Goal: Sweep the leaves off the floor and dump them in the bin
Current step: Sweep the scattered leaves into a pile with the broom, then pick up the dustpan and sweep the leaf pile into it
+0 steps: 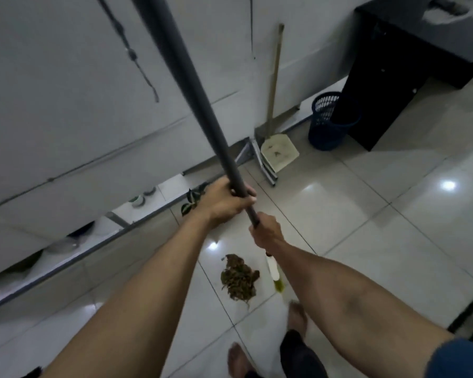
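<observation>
Right now I see both hands wrapped around a dark broom handle (191, 105) that runs up past the top edge of the view, so its upper end is cut off. My left hand (224, 203) grips it higher up, fingers (250, 193) curled fully round the shaft; my right hand (266, 231) is clenched on it just below. Below the right hand the handle disappears behind the wrist and forearm, and only a pale section and a yellowish bit of the broom head (277, 282) show; the bristles are mostly hidden and blurred.

A pile of brown leaves (239, 278) lies on the tiled floor (366, 214), just beside the broom head and in front of my bare feet (298, 315). Well apart, near the wall, a blue bin (324, 124) stands partly hidden behind a black cabinet (388, 77). A pale dustpan (280, 151) with a long handle leans against the wall near the bin. Under the shelf at left I make out dim round shapes that I cannot identify.
</observation>
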A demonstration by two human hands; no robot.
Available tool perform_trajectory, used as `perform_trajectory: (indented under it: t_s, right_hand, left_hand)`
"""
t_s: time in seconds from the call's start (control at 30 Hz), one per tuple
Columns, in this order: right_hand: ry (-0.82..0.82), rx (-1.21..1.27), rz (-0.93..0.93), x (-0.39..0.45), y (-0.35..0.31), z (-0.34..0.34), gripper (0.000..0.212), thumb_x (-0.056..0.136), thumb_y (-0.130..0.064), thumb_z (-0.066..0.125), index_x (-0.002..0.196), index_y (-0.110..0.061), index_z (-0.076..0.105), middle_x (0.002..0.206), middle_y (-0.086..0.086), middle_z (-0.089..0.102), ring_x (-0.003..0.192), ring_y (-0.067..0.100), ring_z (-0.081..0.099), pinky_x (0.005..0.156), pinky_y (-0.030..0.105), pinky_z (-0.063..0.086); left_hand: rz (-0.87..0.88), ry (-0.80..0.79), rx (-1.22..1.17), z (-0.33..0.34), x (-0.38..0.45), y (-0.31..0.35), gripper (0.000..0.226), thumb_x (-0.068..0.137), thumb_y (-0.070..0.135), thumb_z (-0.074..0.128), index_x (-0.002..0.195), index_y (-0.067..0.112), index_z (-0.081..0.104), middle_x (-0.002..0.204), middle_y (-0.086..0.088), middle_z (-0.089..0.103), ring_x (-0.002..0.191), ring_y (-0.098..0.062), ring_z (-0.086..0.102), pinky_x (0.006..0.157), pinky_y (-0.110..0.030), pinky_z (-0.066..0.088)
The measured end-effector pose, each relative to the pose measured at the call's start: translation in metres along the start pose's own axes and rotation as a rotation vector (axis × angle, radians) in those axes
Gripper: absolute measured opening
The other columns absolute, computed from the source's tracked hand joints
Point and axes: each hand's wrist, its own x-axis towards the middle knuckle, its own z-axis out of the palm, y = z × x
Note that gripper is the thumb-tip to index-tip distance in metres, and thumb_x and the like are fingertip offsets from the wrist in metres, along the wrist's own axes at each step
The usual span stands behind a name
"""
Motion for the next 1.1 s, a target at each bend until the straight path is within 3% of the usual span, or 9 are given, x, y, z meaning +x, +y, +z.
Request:
perform_trajectory:
  t_s: [0.13,0.3,0.37,0.47,0.63,0.8,0.93,1.0,1.1]
  right_hand:
    - [-0.048,0.062,0.006,0.020,-0.003,-0.042,0.011,0.091,-0.018,0.061,0.101,-0.014,0.063,0.096,0.008,0.067,0.085,0.028,0.068,0.065,0.030,0.049]
    - [-0.020,0.039,-0.040,0.044,-0.001,-0.087,0.012,0.086,-0.014,0.066,0.084,-0.020,0.057,0.086,0.002,0.062,0.064,0.012,0.054,0.051,0.023,0.039]
    - [-0.022,0.022,-0.036,0.053,0.002,-0.108,0.012,0.085,-0.013,0.070,0.082,-0.018,0.059,0.086,0.004,0.064,0.067,0.018,0.058,0.058,0.027,0.045]
    - [-0.005,0.047,-0.036,0.070,0.007,-0.148,0.014,0.084,-0.010,0.075,0.095,-0.004,0.071,0.099,0.014,0.072,0.091,0.032,0.070,0.077,0.035,0.056]
    - [0.066,0.106,-0.001,0.104,0.010,-0.224,0.020,0.084,-0.010,0.075,0.103,-0.005,0.076,0.103,0.011,0.077,0.103,0.029,0.071,0.094,0.044,0.057]
    - [0.146,0.130,0.028,0.148,0.019,-0.304,0.023,0.079,-0.008,0.081,0.102,-0.005,0.076,0.105,0.009,0.076,0.104,0.024,0.070,0.093,0.034,0.058]
    - [0.178,0.135,0.047,0.191,0.022,-0.354,0.013,0.075,-0.004,0.083,0.085,-0.010,0.077,0.097,0.006,0.076,0.100,0.021,0.071,0.087,0.028,0.055]
    - [0.181,0.137,0.047,0.222,0.023,-0.374,0.014,0.074,-0.002,0.082,0.073,-0.014,0.075,0.091,0.006,0.077,0.097,0.021,0.071,0.090,0.029,0.055]
    - [0.179,0.133,0.066,0.273,0.023,-0.401,0.011,0.074,-0.001,0.081,0.073,-0.011,0.077,0.088,0.006,0.077,0.094,0.020,0.070,0.094,0.031,0.055]
  left_hand:
    - [0.089,-0.032,0.097,0.002,0.021,0.043,0.020,0.087,0.023,0.074,0.105,0.015,0.070,0.101,0.002,0.069,0.098,-0.015,0.068,0.088,-0.034,0.058]
    - [0.164,-0.076,0.219,0.010,0.052,0.090,0.016,0.087,0.018,0.074,0.103,0.016,0.070,0.095,0.011,0.067,0.099,-0.010,0.066,0.095,-0.032,0.054]
    - [0.169,-0.085,0.228,0.018,0.066,0.108,0.020,0.087,0.017,0.075,0.107,0.014,0.071,0.100,0.009,0.070,0.102,-0.010,0.066,0.096,-0.032,0.054]
    - [0.210,-0.082,0.265,0.033,0.092,0.138,0.027,0.087,0.017,0.075,0.114,0.018,0.072,0.113,0.003,0.072,0.107,-0.012,0.066,0.096,-0.034,0.056]
    - [0.260,-0.059,0.015,0.052,0.146,0.175,0.048,0.078,-0.003,0.077,0.121,0.017,0.066,0.120,-0.004,0.068,0.112,-0.016,0.065,0.089,-0.032,0.060]
    - [0.106,0.019,0.013,0.062,0.221,0.171,0.058,0.076,0.003,0.081,0.127,0.020,0.062,0.125,-0.010,0.066,0.111,-0.017,0.063,0.085,-0.027,0.055]
    - [-0.045,0.099,-0.067,0.066,0.296,0.167,0.060,0.077,0.004,0.080,0.131,0.012,0.058,0.124,-0.013,0.065,0.117,-0.027,0.063,0.101,-0.038,0.052]
    - [-0.088,0.107,-0.118,0.067,0.345,0.170,0.063,0.078,0.002,0.079,0.134,0.009,0.053,0.128,-0.014,0.063,0.118,-0.031,0.062,0.103,-0.044,0.051]
    - [-0.118,0.146,-0.119,0.062,0.421,0.178,0.068,0.079,0.009,0.080,0.139,0.011,0.049,0.127,-0.009,0.057,0.116,-0.028,0.061,0.099,-0.040,0.054]
